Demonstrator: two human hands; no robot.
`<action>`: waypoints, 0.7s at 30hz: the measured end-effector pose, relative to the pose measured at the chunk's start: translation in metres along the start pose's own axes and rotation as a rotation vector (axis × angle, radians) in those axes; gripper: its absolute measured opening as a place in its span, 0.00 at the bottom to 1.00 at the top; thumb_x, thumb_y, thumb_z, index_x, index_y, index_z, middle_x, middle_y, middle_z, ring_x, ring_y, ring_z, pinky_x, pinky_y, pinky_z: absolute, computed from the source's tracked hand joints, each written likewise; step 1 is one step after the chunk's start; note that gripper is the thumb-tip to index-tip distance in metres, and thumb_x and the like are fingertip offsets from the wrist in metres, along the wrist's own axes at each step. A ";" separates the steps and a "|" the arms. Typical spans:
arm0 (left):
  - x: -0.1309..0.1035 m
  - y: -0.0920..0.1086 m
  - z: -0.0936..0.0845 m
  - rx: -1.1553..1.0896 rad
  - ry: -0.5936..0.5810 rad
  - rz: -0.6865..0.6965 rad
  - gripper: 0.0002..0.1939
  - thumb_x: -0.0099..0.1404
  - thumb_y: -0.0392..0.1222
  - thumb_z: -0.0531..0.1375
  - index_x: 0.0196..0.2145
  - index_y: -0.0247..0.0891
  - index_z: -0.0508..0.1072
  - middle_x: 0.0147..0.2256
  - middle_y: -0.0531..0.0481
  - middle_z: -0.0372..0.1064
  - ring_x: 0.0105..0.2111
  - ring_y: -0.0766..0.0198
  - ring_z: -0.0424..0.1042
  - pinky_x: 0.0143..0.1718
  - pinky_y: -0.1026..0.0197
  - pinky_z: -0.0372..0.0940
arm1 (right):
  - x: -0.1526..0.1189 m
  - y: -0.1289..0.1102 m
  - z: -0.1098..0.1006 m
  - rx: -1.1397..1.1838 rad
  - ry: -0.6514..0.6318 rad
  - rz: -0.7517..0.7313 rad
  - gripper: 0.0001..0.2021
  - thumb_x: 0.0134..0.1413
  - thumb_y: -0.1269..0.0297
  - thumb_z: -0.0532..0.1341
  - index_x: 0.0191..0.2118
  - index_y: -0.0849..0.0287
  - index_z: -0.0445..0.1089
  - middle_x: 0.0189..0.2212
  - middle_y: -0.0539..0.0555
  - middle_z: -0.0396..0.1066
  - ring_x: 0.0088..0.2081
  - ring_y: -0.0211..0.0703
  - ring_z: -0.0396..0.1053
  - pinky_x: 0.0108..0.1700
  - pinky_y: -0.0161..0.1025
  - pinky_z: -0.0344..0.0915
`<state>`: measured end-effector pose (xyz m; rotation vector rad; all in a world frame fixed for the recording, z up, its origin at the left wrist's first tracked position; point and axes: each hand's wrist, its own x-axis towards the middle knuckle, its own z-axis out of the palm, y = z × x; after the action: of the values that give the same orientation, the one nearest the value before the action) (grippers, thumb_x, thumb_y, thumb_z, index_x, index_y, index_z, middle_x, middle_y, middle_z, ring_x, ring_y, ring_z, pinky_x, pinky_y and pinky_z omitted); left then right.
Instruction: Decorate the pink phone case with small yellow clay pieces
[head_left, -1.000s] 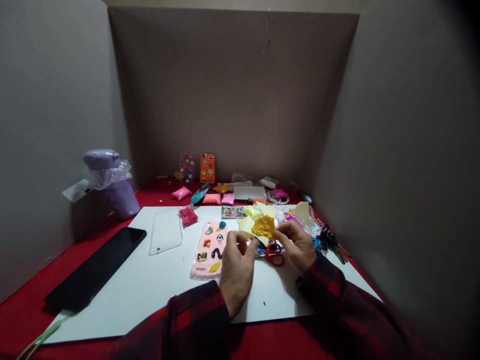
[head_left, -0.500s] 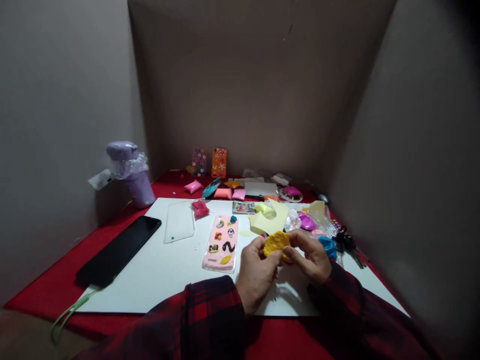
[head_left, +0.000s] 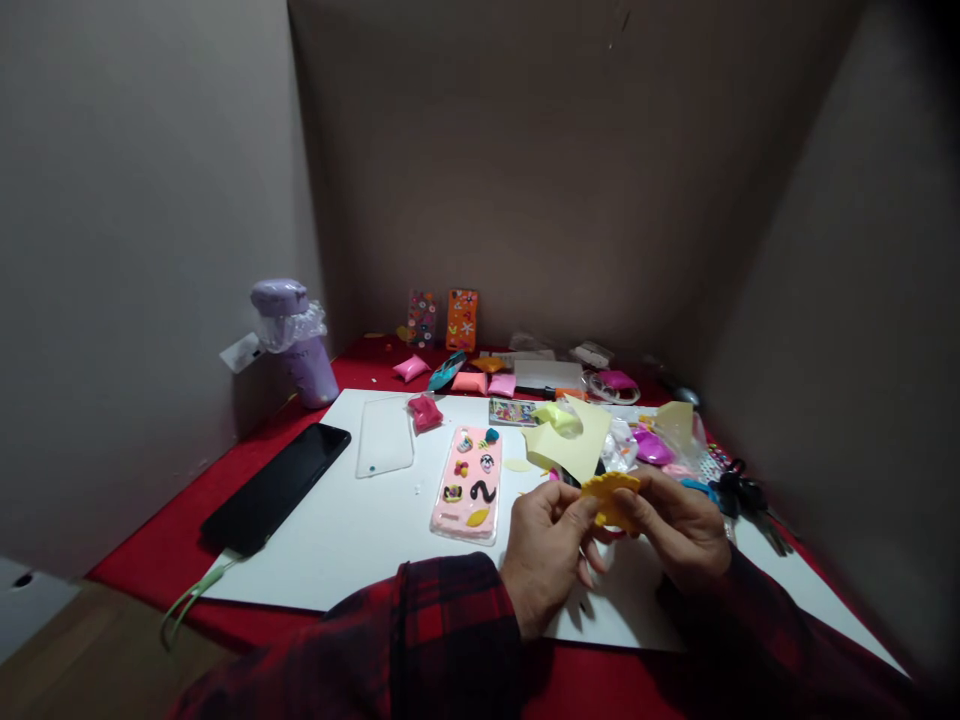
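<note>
A flattened yellow piece (head_left: pixel 613 496) of soft, clay-like material is pinched between both hands above the white board (head_left: pixel 360 540). My left hand (head_left: pixel 546 545) grips its left edge with thumb and fingers. On its right side, my right hand (head_left: pixel 679 528) presses it between thumb and fingers. To the left of my hands lies a pink decorated phone case (head_left: pixel 469 485) with small figures on it. A clear case (head_left: pixel 385 437) rests farther left beside a red packet (head_left: pixel 425 412). Yellow paper (head_left: pixel 577 440) lies just behind my hands.
A black phone (head_left: pixel 277 487) with a green strap lies at the left. Behind it stands a purple bottle (head_left: pixel 304 350). Two decorated cases, the nearer-right one orange (head_left: pixel 461 320), lean at the back. Black-handled keys (head_left: pixel 739 490) and colored packets are on the right.
The whole scene has shifted to the right in view, with the walls tilting a little. The yellow piece has been tipped and now looks narrower between my hands.
</note>
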<state>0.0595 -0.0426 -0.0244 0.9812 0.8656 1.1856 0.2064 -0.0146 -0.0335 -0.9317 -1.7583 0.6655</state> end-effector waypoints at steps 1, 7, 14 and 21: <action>0.000 0.000 0.000 0.009 -0.001 -0.011 0.17 0.55 0.52 0.58 0.27 0.33 0.64 0.21 0.51 0.67 0.11 0.74 0.61 0.09 0.72 0.52 | 0.000 -0.001 0.000 -0.004 0.006 0.000 0.07 0.54 0.63 0.57 0.27 0.56 0.67 0.16 0.47 0.63 0.16 0.34 0.60 0.18 0.32 0.57; 0.001 0.001 -0.001 0.010 0.008 -0.056 0.19 0.52 0.55 0.59 0.25 0.35 0.61 0.17 0.54 0.65 0.09 0.73 0.59 0.08 0.71 0.51 | -0.002 -0.004 0.003 0.012 0.032 0.014 0.08 0.53 0.61 0.58 0.26 0.57 0.68 0.17 0.48 0.63 0.16 0.35 0.60 0.17 0.33 0.57; 0.001 0.002 -0.004 0.124 -0.049 0.076 0.17 0.58 0.52 0.56 0.28 0.32 0.70 0.18 0.53 0.64 0.15 0.72 0.62 0.16 0.69 0.57 | 0.002 0.001 0.006 0.214 0.040 0.196 0.10 0.53 0.58 0.57 0.26 0.57 0.64 0.17 0.48 0.64 0.17 0.35 0.60 0.17 0.32 0.58; 0.005 0.001 -0.005 0.019 -0.004 0.022 0.16 0.51 0.47 0.63 0.31 0.33 0.65 0.18 0.56 0.63 0.14 0.71 0.61 0.13 0.69 0.56 | -0.002 0.006 0.004 0.019 0.064 0.026 0.09 0.55 0.60 0.56 0.28 0.58 0.65 0.18 0.49 0.64 0.17 0.36 0.60 0.18 0.33 0.58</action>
<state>0.0559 -0.0365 -0.0258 1.0104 0.8663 1.1954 0.2048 -0.0129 -0.0406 -0.9542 -1.6835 0.6611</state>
